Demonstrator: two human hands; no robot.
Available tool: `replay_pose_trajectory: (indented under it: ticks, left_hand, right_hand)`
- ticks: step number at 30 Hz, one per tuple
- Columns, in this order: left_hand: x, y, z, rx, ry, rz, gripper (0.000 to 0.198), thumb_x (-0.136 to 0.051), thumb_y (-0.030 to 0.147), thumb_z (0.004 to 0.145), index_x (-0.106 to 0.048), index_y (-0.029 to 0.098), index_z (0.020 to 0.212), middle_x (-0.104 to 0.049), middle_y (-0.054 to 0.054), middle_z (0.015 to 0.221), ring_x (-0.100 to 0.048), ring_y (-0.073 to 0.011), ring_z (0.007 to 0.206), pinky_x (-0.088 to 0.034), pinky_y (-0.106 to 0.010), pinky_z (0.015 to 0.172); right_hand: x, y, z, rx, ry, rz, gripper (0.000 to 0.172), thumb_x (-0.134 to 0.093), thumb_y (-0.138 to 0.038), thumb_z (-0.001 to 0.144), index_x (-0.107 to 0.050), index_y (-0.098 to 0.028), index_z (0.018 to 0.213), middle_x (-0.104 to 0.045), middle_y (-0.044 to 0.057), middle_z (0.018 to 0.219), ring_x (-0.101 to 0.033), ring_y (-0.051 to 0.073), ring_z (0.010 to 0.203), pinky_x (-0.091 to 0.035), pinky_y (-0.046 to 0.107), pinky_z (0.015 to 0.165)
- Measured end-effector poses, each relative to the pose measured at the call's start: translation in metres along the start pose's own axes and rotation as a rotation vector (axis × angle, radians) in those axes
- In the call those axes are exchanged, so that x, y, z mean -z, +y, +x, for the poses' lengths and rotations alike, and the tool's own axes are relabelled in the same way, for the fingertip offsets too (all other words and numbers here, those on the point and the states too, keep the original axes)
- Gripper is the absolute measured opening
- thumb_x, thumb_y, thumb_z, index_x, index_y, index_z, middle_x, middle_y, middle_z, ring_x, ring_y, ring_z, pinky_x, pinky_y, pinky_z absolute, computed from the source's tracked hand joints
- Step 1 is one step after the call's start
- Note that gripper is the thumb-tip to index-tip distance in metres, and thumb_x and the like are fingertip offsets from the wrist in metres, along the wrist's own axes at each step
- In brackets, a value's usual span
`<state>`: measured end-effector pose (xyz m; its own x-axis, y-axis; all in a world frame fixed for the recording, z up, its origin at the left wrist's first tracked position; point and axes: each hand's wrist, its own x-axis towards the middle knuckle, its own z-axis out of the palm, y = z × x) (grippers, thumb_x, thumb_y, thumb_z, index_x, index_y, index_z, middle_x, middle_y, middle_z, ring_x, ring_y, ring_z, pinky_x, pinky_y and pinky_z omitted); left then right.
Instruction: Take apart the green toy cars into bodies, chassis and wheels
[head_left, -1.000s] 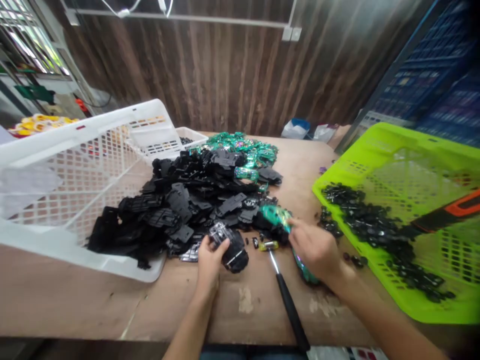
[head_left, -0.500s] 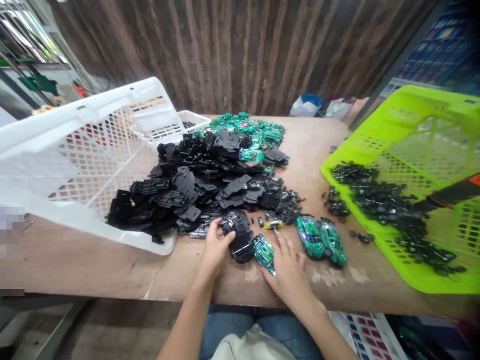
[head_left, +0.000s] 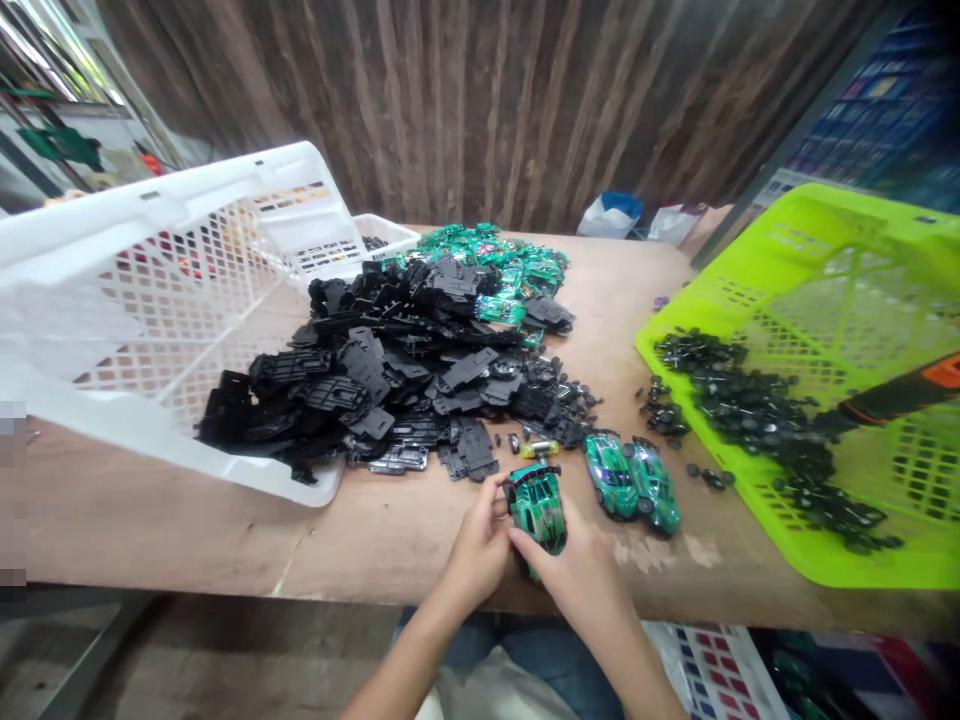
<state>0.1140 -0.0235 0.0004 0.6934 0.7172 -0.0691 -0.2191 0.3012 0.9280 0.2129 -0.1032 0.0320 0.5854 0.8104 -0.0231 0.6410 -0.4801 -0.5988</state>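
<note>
I note: left hand (head_left: 476, 545), right hand (head_left: 581, 575) now both closed round green car (head_left: 538, 503) at desk (head_left: 360, 545) edge; earlier each held separate part. Mating looks underway.

left hand (head_left: 480, 548) bare | right hand (head_left: 576, 572) bare | blue jeans (head_left: 525, 645)

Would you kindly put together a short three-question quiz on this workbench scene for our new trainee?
1. True or false: the left hand and the right hand both hold the green toy car.
2. How many other green toy cars stand on the table just to the right of it?
3. Fill in the colour: most of the loose black wheels lie in the ____ basket.
Key: 1 true; 2 two; 3 lime-green.
</note>
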Motion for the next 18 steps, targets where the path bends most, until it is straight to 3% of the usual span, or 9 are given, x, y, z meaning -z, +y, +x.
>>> replay_pose_trajectory:
  ticks: [4,9,12,15,18]
  left_hand:
    - [-0.005,-0.003,0.000,-0.021,-0.012,0.033,0.044,-0.052,0.011,0.078,-0.047,0.020,0.121,-0.061,-0.010,0.120,-0.058,-0.0206,0.109,-0.044,-0.035,0.098]
    - [-0.007,0.002,0.001,0.055,-0.019,-0.019,0.036,-0.053,0.035,0.086,-0.047,0.020,0.118,-0.065,-0.008,0.106,-0.064,-0.0208,0.094,-0.051,-0.030,0.079]
    - [-0.010,0.006,0.001,0.015,-0.027,-0.013,0.039,-0.065,0.038,0.079,-0.048,0.020,0.110,-0.065,-0.005,0.100,-0.064,-0.0187,0.087,-0.051,-0.026,0.073]
    - [-0.010,0.009,0.002,0.003,-0.013,0.042,0.043,-0.073,0.032,0.072,-0.049,0.021,0.105,-0.064,-0.002,0.095,-0.063,-0.0149,0.075,-0.049,-0.022,0.063]
    - [-0.008,0.011,0.001,0.033,-0.040,0.098,0.043,-0.072,0.032,0.073,-0.052,0.021,0.109,-0.064,-0.002,0.092,-0.062,-0.0141,0.069,-0.048,-0.022,0.059]
  right_hand:
    - [0.001,0.011,-0.001,-0.017,-0.036,-0.008,0.052,-0.060,-0.046,0.077,-0.055,-0.015,0.119,-0.070,0.012,0.092,-0.066,0.030,0.086,-0.049,0.034,0.070]
    - [-0.006,0.015,-0.002,0.038,0.027,0.084,0.054,-0.057,-0.042,0.080,-0.050,-0.016,0.127,-0.068,0.013,0.103,-0.065,0.029,0.094,-0.050,0.037,0.077]
    - [-0.012,0.016,-0.004,0.056,0.077,0.112,0.062,-0.055,-0.036,0.081,-0.041,-0.012,0.136,-0.062,0.018,0.117,-0.059,0.031,0.107,-0.047,0.044,0.088]
    - [-0.005,0.020,-0.004,0.117,-0.043,0.218,0.065,-0.054,-0.034,0.082,-0.035,-0.015,0.141,-0.054,0.017,0.130,-0.050,0.030,0.121,-0.040,0.048,0.099]
    - [0.014,0.023,0.002,0.162,-0.224,0.509,0.049,-0.050,-0.036,0.087,-0.045,-0.021,0.133,-0.056,0.011,0.128,-0.052,0.024,0.120,-0.041,0.042,0.100]
